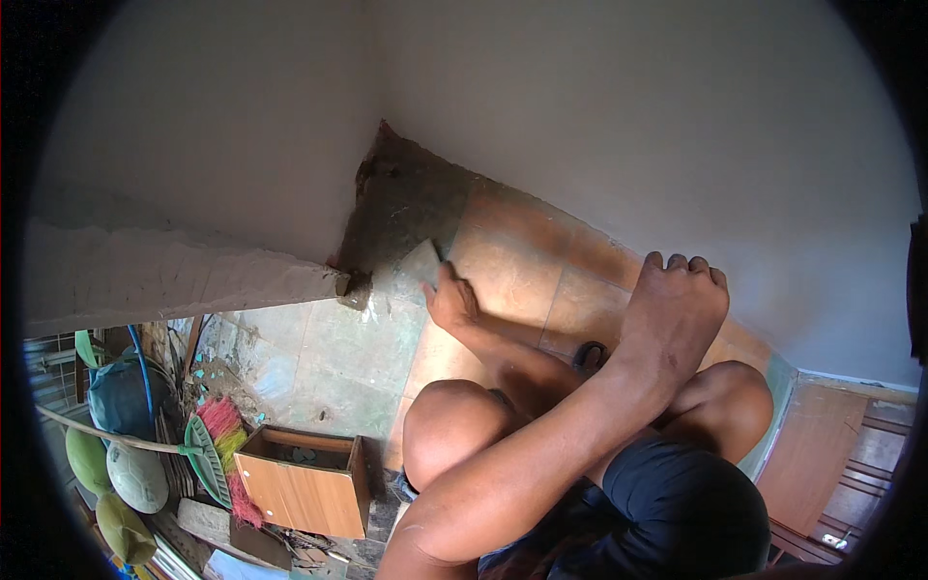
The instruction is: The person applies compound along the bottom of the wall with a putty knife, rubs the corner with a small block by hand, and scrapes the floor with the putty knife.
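Note:
Low over the tiled floor [507,268], my right hand [453,297] reaches left with its thumb and fingers at the near edge of a flat, pale grey piece [420,264]. Whether that piece is a tile offcut or a wide blade, I cannot tell. It lies beside a dark, rough floor patch [406,196] in the wall corner. My left forearm crosses above the right arm, and my left hand [674,312] is raised near the right wall with its fingers curled in. Nothing shows in it; its palm is hidden. My bent knees stand on both sides of the arms.
A rough-edged ledge [196,279] juts from the left wall. Lower left are an open wooden box [304,486], a green rake [206,460], pink and yellow bristles [228,435], filled sacks [138,475] and rubble. A dark ring-shaped thing [591,355] lies between my knees; a wooden panel [812,449] stands right.

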`<state>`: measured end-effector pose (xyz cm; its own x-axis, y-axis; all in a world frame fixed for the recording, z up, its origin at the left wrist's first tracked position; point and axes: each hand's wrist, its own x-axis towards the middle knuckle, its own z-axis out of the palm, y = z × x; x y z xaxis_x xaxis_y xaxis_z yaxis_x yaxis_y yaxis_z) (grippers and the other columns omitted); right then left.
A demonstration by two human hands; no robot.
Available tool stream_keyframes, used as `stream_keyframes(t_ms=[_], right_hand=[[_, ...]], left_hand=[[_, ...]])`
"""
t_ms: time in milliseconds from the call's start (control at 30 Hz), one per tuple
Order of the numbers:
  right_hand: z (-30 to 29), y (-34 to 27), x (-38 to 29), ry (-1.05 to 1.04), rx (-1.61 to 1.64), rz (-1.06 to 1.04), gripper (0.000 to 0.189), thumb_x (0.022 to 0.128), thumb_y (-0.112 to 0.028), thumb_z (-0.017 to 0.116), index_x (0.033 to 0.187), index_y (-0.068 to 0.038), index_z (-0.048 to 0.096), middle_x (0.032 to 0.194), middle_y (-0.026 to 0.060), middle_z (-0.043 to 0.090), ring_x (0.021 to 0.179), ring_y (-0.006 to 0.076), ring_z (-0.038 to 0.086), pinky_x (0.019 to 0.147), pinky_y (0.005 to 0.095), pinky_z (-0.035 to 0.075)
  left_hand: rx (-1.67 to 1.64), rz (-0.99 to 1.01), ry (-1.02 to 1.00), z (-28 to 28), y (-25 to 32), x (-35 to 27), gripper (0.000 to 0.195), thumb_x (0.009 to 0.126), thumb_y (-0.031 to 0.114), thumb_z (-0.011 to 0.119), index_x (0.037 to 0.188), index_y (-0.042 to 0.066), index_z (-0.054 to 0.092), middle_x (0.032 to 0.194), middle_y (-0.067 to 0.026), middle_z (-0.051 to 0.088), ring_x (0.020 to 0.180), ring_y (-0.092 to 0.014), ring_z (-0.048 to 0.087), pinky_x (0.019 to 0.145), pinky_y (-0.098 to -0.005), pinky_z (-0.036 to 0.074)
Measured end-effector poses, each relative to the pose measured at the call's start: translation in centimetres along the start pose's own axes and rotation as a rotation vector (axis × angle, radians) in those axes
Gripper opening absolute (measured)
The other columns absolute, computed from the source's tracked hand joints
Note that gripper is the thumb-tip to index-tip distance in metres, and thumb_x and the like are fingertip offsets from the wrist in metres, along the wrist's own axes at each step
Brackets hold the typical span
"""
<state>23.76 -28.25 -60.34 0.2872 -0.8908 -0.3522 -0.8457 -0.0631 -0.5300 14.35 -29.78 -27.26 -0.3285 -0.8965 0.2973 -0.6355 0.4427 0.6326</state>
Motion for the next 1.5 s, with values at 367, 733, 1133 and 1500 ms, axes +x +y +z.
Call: stream_keyframes(t_ms=[367,733,1133,1500], right_hand=[[-0.4,-0.2,-0.4,0.069,0.051,0.123,0.047,0.099,-0.033,0.069,0.128,-0.001,0.051,0.102,0.0292,0.073,0.097,0.0502,0.070,0.087,0.0591,0.055],[-0.6,0.4,-0.5,-0.062,0.030,0.000,0.049,0.098,-0.034,0.070,0.129,-0.002,0.051,0.105,0.0307,0.073,0.099,0.0511,0.071,0.088,0.0584,0.056],[0.0,0.6,-0.1,-0.016,-0.010,-0.073,0.052,0.096,-0.034,0.072,0.131,-0.001,0.051,0.106,0.0287,0.073,0.103,0.0494,0.070,0.090,0.0585,0.056],[-0.6,0.4,0.5,0.099,0.098,0.215,0.057,0.096,-0.036,0.073,0.133,0.001,0.051,0.116,0.0282,0.072,0.103,0.0485,0.071,0.090,0.0573,0.056]], left_hand=[[0.005,0.004,-0.012,-0.5,0.1,-0.3,0.021,0.083,0.009,0.070,0.102,0.002,0.073,0.101,-0.0134,0.075,0.101,-0.027,0.074,0.090,-0.0382,0.056],[0.027,0.011,-0.007,0.2,0.5,-0.4,0.020,0.083,0.009,0.070,0.102,0.003,0.073,0.100,-0.0131,0.076,0.099,-0.026,0.075,0.091,-0.0381,0.056],[0.026,0.026,0.007,0.1,0.4,-0.3,0.018,0.084,0.008,0.069,0.101,0.004,0.072,0.099,-0.0125,0.075,0.098,-0.026,0.075,0.089,-0.0386,0.056],[0.038,0.025,0.008,0.2,0.7,0.1,0.019,0.084,0.008,0.068,0.102,0.004,0.071,0.100,-0.0118,0.076,0.099,-0.025,0.075,0.090,-0.0384,0.056]])
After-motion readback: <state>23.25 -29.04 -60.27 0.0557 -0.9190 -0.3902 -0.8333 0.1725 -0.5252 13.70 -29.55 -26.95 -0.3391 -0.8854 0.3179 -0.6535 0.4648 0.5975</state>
